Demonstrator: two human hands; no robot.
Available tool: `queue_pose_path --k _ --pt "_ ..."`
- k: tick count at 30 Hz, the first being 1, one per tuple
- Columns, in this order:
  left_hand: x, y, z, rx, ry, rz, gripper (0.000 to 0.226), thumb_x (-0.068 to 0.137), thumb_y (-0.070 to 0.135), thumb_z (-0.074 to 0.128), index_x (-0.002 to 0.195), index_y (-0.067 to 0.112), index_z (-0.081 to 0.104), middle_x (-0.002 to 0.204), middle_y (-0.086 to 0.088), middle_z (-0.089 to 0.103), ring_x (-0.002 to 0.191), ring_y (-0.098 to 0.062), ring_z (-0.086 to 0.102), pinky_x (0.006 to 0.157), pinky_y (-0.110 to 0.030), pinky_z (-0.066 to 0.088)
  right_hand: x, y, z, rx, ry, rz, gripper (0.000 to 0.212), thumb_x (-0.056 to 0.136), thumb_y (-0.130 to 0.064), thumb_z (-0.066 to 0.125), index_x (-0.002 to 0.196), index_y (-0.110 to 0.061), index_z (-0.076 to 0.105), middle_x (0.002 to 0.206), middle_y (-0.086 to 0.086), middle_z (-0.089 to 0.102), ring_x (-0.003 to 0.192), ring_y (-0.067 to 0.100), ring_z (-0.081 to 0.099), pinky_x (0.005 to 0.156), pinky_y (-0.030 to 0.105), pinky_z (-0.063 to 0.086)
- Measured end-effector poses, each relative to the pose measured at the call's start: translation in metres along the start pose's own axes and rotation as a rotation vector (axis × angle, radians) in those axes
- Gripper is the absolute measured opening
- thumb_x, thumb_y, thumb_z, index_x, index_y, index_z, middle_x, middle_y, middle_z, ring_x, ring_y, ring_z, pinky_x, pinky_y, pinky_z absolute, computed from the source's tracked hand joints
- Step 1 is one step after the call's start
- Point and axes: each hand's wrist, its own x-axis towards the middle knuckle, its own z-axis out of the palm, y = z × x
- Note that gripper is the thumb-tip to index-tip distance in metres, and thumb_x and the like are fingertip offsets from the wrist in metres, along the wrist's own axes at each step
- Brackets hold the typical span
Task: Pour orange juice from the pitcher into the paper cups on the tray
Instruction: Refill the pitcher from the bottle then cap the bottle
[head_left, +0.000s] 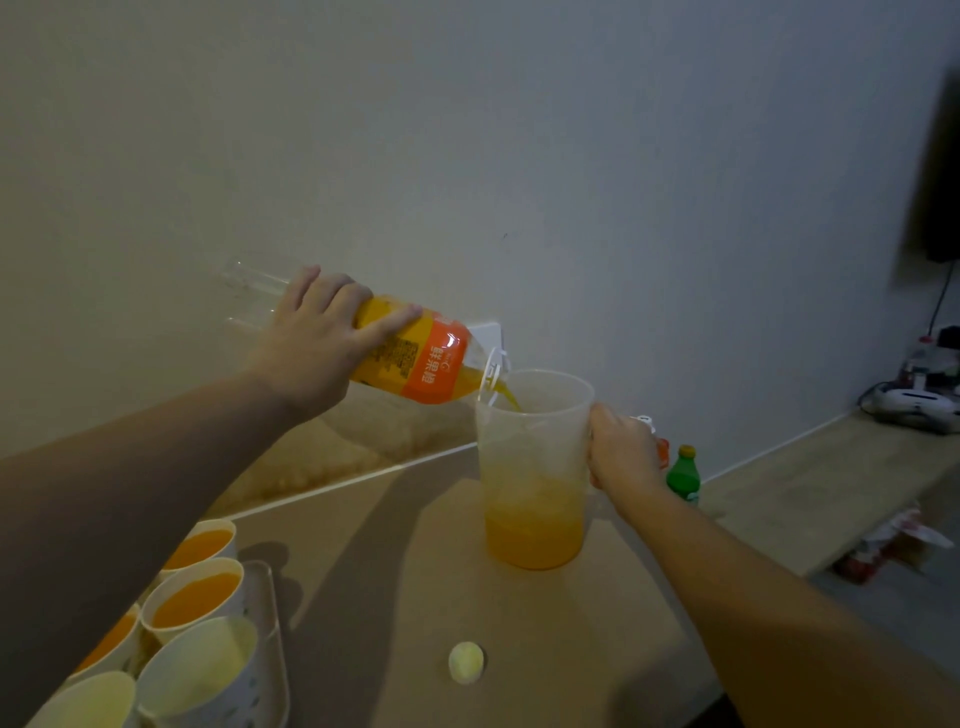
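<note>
Pitcher (535, 467) stands upright on the desk (415, 597), about a third full of juice, while a tilted juice bottle (410, 358) feeds a thin stream over its rim. The left hand (317, 353) grips the bottle, fingers (384, 325) wrapped round its body; the right hand (621, 452) holds the pitcher at its handle side, fingers curled round it. To the left, paper cups (197, 597) sit on the tray (270, 639): 3 show orange juice, at least 2 look unfilled. A bottle cap (466, 662) lies on the desk.

The bottle's mouth sits right at the rim, so a steeper tilt or a gulp of air could splash juice outside. The left forearm also passes close over the filled cups; dropping it might knock them.
</note>
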Motion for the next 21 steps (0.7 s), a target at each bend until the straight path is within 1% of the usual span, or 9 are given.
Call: queue_pose_path --k 4,7,9,10,13,14,17,19,21 --pt "0.0016 0.0005 0.0007 0.004 0.006 0.001 0.113 0.063 0.009 0.090 0.154 0.033 0.029 0.127 -0.025 0.051 0.123 -0.047 0.045 0.110 -0.062 0.030 0.0014 0.0009 0.0005 0.016 0.022 0.003 0.038 0.095 -0.028 0.042 0.061 -0.012 0.048 0.065 0.012 0.045 0.061 0.022 0.044 0.060 0.038 0.035" --pt "0.0020 0.0000 0.0022 0.010 0.020 -0.005 0.113 0.061 0.008 0.089 0.154 0.034 0.030 0.127 -0.024 0.051 0.123 -0.046 0.045 0.111 -0.060 0.028 0.0017 0.0009 0.0008 -0.077 -0.009 -0.034 0.036 0.097 -0.024 0.037 0.066 -0.010 0.048 0.068 0.014 0.046 0.060 0.023 0.043 0.055 0.033 0.033" --pt "0.0022 -0.0002 0.0029 0.011 0.025 -0.005 0.113 0.060 0.007 0.089 0.153 0.034 0.031 0.126 -0.024 0.052 0.122 -0.046 0.044 0.111 -0.060 0.027 0.0034 0.0022 0.0007 -0.090 -0.013 -0.035 0.035 0.098 -0.023 0.036 0.068 -0.009 0.049 0.068 0.013 0.045 0.059 0.022 0.042 0.054 0.032 0.032" --pt "0.0025 -0.0001 0.0028 0.011 0.025 -0.004 0.113 0.060 0.007 0.089 0.153 0.034 0.031 0.126 -0.024 0.052 0.122 -0.045 0.044 0.111 -0.060 0.027 0.0056 0.0044 0.0005 -0.084 -0.010 -0.034 0.034 0.098 -0.024 0.037 0.071 -0.009 0.051 0.067 0.011 0.046 0.058 0.021 0.043 0.054 0.031 0.033" --pt "0.0032 -0.0004 0.0015 0.008 0.023 0.000 0.113 0.060 0.007 0.090 0.153 0.033 0.032 0.126 -0.024 0.052 0.123 -0.046 0.043 0.111 -0.060 0.026 0.0065 0.0064 -0.0004 -0.121 -0.049 -0.015 0.027 0.103 -0.022 0.036 0.089 -0.009 0.055 0.067 0.002 0.047 0.057 0.016 0.043 0.051 0.024 0.032" --pt "0.0035 -0.0003 0.0009 0.008 0.020 0.000 0.113 0.060 0.007 0.090 0.153 0.033 0.031 0.126 -0.024 0.052 0.123 -0.046 0.044 0.111 -0.060 0.026 0.0083 0.0085 0.0003 -0.114 -0.040 -0.013 0.027 0.104 -0.022 0.035 0.089 -0.009 0.054 0.067 0.001 0.047 0.059 0.017 0.044 0.050 0.023 0.031" --pt "0.0038 0.0004 -0.0005 0.008 0.000 -0.003 0.113 0.062 0.009 0.092 0.153 0.033 0.030 0.128 -0.024 0.052 0.125 -0.046 0.044 0.112 -0.062 0.027 0.0056 0.0048 -0.0001 -0.091 -0.001 -0.016 0.037 0.101 -0.025 0.039 0.070 -0.011 0.052 0.064 0.007 0.047 0.060 0.020 0.045 0.056 0.029 0.036" --pt "0.0037 0.0006 -0.0011 0.014 -0.010 -0.001 0.113 0.062 0.011 0.092 0.154 0.033 0.030 0.129 -0.024 0.051 0.126 -0.046 0.043 0.112 -0.062 0.027 0.0053 0.0034 0.0006 -0.123 -0.021 -0.022 0.036 0.102 -0.025 0.038 0.071 -0.012 0.051 0.068 0.009 0.049 0.060 0.020 0.046 0.060 0.037 0.043" --pt "0.0037 -0.0003 -0.0014 0.017 -0.007 0.006 0.113 0.062 0.010 0.092 0.154 0.032 0.030 0.129 -0.024 0.051 0.126 -0.046 0.043 0.112 -0.062 0.027 0.0036 0.0031 0.0019 -0.121 -0.047 -0.024 0.031 0.103 -0.026 0.037 0.080 -0.012 0.052 0.070 0.007 0.050 0.064 0.023 0.049 0.072 0.045 0.051"
